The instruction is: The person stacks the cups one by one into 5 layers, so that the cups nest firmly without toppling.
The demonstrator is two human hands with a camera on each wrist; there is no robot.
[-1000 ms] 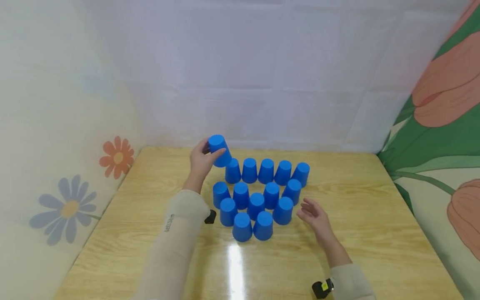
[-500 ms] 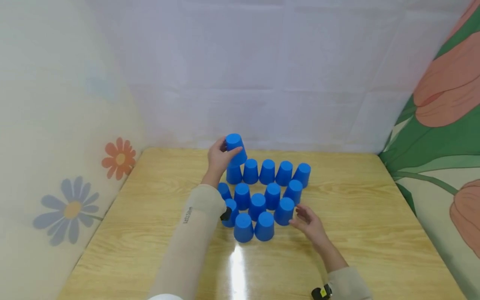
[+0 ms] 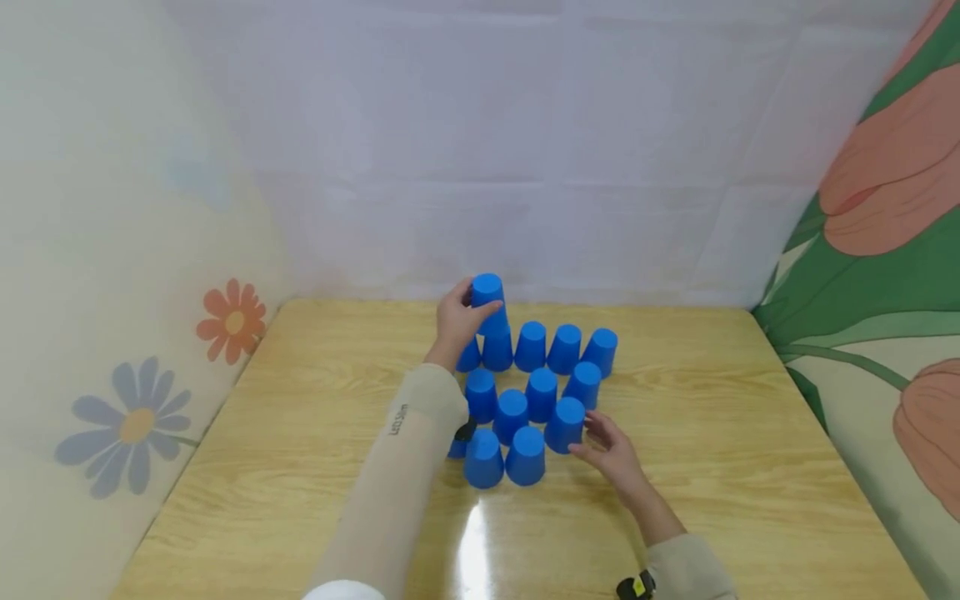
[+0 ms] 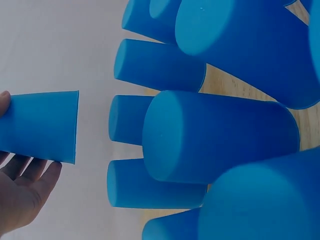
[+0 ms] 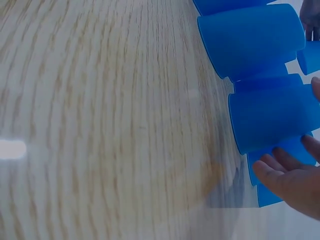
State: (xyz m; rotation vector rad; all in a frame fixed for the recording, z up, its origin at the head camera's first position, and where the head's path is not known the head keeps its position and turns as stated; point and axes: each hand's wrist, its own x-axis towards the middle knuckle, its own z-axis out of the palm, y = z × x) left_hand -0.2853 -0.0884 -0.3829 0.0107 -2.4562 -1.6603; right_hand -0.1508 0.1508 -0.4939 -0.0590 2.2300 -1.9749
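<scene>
While a blue cup [image 3: 488,302] is gripped by the left hand [image 3: 455,323] above the back row [image 3: 532,348], the right hand [image 3: 617,457] is spread loosely before that row; contact with the adjacent cup [image 3: 564,427] cannot be told.

Room to pass over tabletop [image 3: 750,442] right of right hand [image 3: 613,458]; cup cluster [image 3: 512,415] blocks left.

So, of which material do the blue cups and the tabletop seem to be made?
The blue cups: probably plastic, smooth and satin, judging by even colour and thin rims. The tabletop: wood or wood-look laminate, glossy, with grain lines and a bright reflection.
</scene>
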